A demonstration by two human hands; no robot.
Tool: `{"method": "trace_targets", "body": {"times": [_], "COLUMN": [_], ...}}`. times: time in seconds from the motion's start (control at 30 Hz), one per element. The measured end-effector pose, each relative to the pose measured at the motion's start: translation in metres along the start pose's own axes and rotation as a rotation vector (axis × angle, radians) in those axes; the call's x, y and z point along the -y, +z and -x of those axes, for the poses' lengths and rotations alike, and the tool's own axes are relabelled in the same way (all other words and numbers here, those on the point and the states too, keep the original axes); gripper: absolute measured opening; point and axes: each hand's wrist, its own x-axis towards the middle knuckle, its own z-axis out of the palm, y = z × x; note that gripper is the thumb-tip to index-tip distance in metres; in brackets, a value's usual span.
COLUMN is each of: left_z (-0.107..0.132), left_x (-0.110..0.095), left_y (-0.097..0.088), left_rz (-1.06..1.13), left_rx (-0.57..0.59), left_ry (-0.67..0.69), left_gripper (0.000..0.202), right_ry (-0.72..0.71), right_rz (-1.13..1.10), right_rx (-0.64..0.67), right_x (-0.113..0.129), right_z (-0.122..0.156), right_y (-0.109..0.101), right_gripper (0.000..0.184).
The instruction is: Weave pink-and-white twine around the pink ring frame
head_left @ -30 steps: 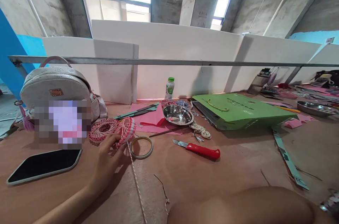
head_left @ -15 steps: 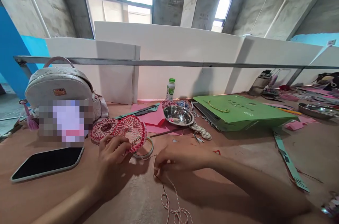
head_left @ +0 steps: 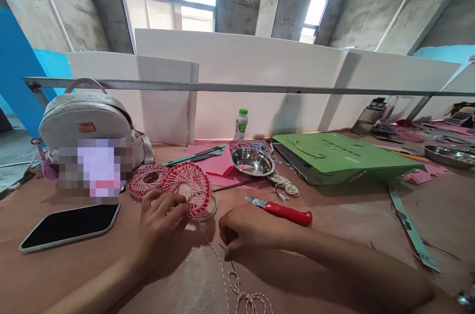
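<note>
My left hand (head_left: 159,222) is shut on a round ring wound with pink-and-white twine (head_left: 189,188), holding it tilted up off the table. A second wound ring (head_left: 149,180) lies flat, touching its edge. Red-and-white twine (head_left: 222,267) runs down from the held ring and forms loose loops near the bottom of the view. My right hand (head_left: 247,230) rests curled beside that twine, its fingertips close to the table. I cannot tell whether those fingers pinch the twine. A red-handled craft knife (head_left: 287,213) lies just beyond my right hand.
A roll of tape (head_left: 212,210) lies partly behind the held ring. A phone (head_left: 70,227) and a white backpack (head_left: 85,121) are to the left. Beyond stand a steel bowl (head_left: 253,161), pink paper (head_left: 218,163), a bottle (head_left: 241,124), and a green folder (head_left: 341,158).
My right hand has entered from the right and now sits by the twine. My left hand has raised the ring higher. The whole view has drifted slightly.
</note>
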Motion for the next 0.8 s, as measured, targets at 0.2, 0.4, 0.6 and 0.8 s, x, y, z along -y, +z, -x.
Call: {"method": "trace_targets", "body": {"times": [0.2,0.4,0.6,0.8], "left_z": [0.001,0.008,0.012,0.010], "left_x": [-0.004,0.002,0.008,0.007], "left_y": [-0.004,0.001,0.005,0.005], "left_rz": [0.059,0.072,0.041,0.060], "left_rx": [0.054,0.059,0.047,0.042], "left_ry": [0.034,0.085,0.146,0.133], "left_gripper": [0.008,0.007,0.010,0.011], "right_ry": [0.104,0.122,-0.123,-0.008], "right_rz": [0.231,0.461,0.583,0.541], "right_rx": [0.044,0.079,0.004,-0.030], "right_x": [0.021,0.025,0.002,0.001], "right_z": [0.011,0.015,0.005,0.008], "right_y": [-0.018,-0.017,0.009,-0.003], "right_gripper": [0.016,0.023,0.013,0.013]}}
